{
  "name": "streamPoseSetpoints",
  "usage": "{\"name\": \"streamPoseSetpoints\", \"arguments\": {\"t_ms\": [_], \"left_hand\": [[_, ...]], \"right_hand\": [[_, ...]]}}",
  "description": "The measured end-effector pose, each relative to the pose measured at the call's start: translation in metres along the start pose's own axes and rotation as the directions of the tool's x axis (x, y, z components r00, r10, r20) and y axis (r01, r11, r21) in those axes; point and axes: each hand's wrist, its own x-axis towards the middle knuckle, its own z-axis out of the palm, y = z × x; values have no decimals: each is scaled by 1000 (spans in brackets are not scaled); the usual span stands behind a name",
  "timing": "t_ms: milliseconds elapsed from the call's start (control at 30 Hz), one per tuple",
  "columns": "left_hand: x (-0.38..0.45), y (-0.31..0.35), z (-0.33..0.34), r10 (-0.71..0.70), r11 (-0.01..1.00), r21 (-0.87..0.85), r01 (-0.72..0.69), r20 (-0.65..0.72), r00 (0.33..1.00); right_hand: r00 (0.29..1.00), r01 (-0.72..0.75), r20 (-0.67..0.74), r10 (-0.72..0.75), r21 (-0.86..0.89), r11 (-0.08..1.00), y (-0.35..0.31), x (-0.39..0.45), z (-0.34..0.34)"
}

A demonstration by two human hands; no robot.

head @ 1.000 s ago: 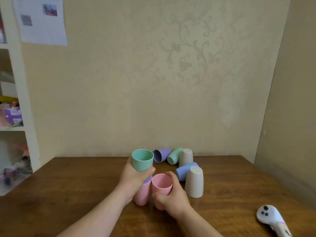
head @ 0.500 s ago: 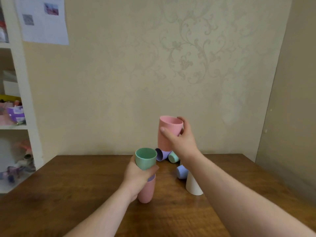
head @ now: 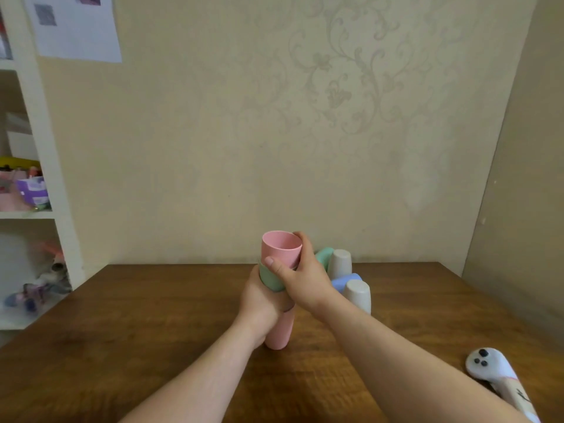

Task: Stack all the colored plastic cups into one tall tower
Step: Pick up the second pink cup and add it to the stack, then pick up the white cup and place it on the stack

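A stack of cups stands mid-table: a pink cup [head: 278, 332] at the bottom, a green cup [head: 270, 279] above it, and a second pink cup [head: 280, 248] nested in the top, mouth up. My left hand [head: 261, 303] wraps the stack's middle from the left. My right hand [head: 300, 276] grips the top pink cup's rim and side. Behind and to the right lie a green cup [head: 324, 256] and a blue cup [head: 343, 282] on their sides, with two white cups [head: 340, 264] [head: 358, 296] standing mouth down. A purple cup is hidden.
The wooden table [head: 137, 331] meets the wall at the back and a second wall on the right. A white handheld controller [head: 494, 372] lies near the front right. White shelves [head: 39, 184] with clutter stand at the left.
My right hand carried the pink cup from high above the table down into the green cup at the top of the stack. My left hand kept holding the stack.
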Motion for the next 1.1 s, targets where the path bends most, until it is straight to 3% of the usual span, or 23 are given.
{"name": "streamPoseSetpoints", "arguments": {"t_ms": [133, 300, 400, 467, 533, 600, 633, 767, 900, 1000, 1100], "left_hand": [[1, -1, 1, 12, 1000, -3, -12, 5, 1000], [3, -5, 1, -48, 998, -35, 48, 5, 999], [4, -11, 2, -62, 994, -88, 62, 2, 998], [4, -12, 3, -55, 996, -73, 56, 10, 998], [3, -11, 6, -52, 995, -79, 53, 21, 998], [3, -10, 7, -56, 996, -72, 58, 23, 998], [3, -10, 8, -56, 996, -72, 57, 25, 998], [1, -9, 7, -48, 996, -69, 50, 31, 998], [0, -8, 6, -37, 996, -83, 41, 51, 998], [2, -10, 6, -32, 994, -100, 36, 43, 999], [3, -10, 7, -31, 992, -123, 36, 40, 999]], "right_hand": [[999, 12, -30, -12, 15, 1000, -1, 2, 0], [992, 9, 125, -9, 0, 1000, 5, 0, -25], [999, 0, -44, -10, -221, 975, 14, 1, -62], [995, -68, -104, 14, -537, 841, 37, 5, -85], [984, -135, -32, 175, -773, 620, 63, 2, -95], [940, -165, 9, 342, -864, 476, 88, -9, -96], [938, -156, 12, 346, -877, 454, 96, -13, -96], [975, -148, -24, 219, -806, 573, 100, -19, -91], [969, -203, -34, 246, -682, 703, 97, -24, -83], [937, -204, 56, 343, -711, 673, 103, -31, -79], [924, -227, 29, 382, -762, 606, 113, -40, -69]]}}
